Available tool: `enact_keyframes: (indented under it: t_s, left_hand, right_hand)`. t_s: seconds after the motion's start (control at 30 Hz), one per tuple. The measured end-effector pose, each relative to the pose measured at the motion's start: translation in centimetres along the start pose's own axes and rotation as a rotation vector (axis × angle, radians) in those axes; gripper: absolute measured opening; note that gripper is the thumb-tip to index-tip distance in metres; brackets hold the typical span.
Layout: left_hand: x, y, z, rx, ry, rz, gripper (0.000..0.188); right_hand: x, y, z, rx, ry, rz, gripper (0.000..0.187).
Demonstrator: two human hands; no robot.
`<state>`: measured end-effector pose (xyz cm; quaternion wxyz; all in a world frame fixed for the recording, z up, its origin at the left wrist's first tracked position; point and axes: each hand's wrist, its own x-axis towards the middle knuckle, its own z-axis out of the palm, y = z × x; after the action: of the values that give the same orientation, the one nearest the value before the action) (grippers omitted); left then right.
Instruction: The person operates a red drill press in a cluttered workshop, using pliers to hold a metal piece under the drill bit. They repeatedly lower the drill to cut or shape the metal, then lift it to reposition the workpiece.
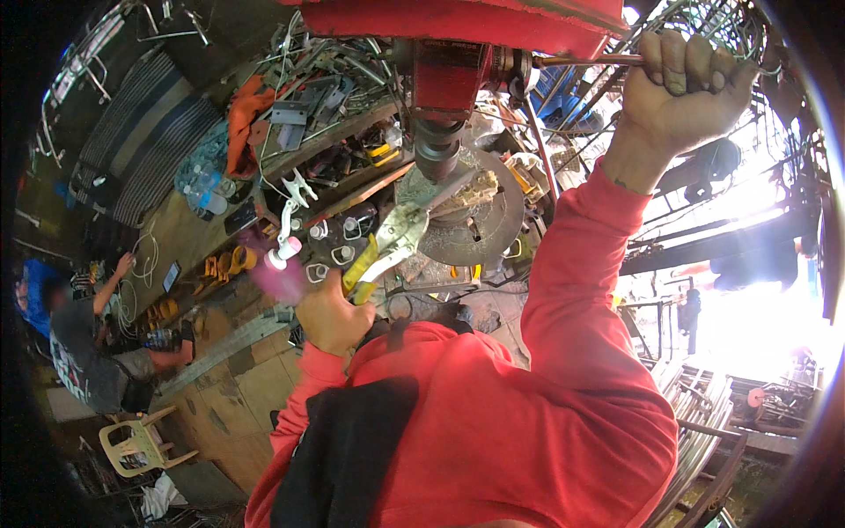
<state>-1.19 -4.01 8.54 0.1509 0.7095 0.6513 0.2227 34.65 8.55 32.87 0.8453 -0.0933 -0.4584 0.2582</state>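
Note:
My left hand (333, 319) is closed around the yellow-covered handles of a pair of locking pliers (400, 231). The pliers' jaws reach a flat metal piece (451, 187) lying by a rough wooden block (471, 195) on the round drill press table (500, 224). Just above hangs the drill chuck (437, 145) of a red drill press (447, 84); whether the bit touches the metal is hidden. My right hand (682, 101), raised at the upper right, is wrapped around the end of the feed lever (585, 61).
Behind the press, a wooden bench (330, 141) carries heaped metal parts and an orange cloth (248, 119). A white clamp lamp (289, 238) stands left of the pliers. Another person (88, 343) sits at far left, near a plastic chair (136, 444). Metal rods (704, 405) lie at right.

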Motion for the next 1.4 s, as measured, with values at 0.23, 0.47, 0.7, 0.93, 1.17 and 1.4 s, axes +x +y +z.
enact_keyframes:
  t_s: [0.23,0.47,0.7,0.93,1.17,1.4]
  left_hand:
    - [3.3,-0.8,-2.4,0.103,-0.076,0.078,0.036]
    - [3.9,-3.1,-0.7,0.068,-0.169,0.066,0.037]
    - [3.1,-2.7,-0.5,0.062,-0.191,0.011,0.040]
    - [4.4,-2.4,-1.9,0.174,-0.203,0.071,0.036]
    - [5.3,-2.4,-1.9,0.197,-0.258,0.043,0.038]
    - [6.5,-3.6,-2.7,0.147,-0.165,0.184,0.036]
  right_hand:
    - [0.0,0.1,0.7,-0.005,-0.012,-0.017,0.043]
    - [-0.5,0.3,1.0,0.029,-0.010,-0.029,0.043]
    - [0.8,-0.3,-1.3,0.123,-0.167,0.105,0.042]
    - [3.0,-0.6,-1.0,0.106,-0.284,0.264,0.034]
    - [12.6,9.8,-5.6,-0.086,-0.055,0.617,0.031]
    - [10.8,13.8,-11.0,-0.452,-0.074,0.763,0.028]
